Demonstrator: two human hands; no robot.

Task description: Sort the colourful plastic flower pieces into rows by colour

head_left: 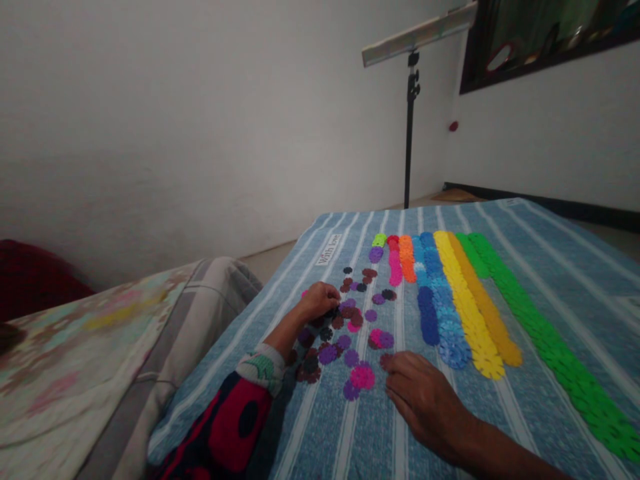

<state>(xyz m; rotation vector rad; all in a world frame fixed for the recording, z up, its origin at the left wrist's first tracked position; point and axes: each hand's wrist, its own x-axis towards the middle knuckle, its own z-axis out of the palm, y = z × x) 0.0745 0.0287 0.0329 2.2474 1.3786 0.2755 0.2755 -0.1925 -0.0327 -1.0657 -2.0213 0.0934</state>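
Loose flower-shaped plastic discs (350,333) in purple, pink and dark red lie scattered on a blue striped cloth (550,267). My left hand (319,300) rests among them with its fingers curled under; what they hold is hidden. Lying flat on the cloth, my right hand (425,397) has its fingers stretched toward a dark red disc (385,361) and a pink disc (363,377). To the right, discs are laid out in long overlapping rows: green (550,347), orange-yellow (493,317), yellow (467,310), blue (435,300), orange (407,258) and pink (395,267).
A folded patterned blanket (100,353) lies left of the cloth. A light stand (409,127) rises behind the far edge by the white wall. A dark framed mirror (545,33) hangs at the upper right.
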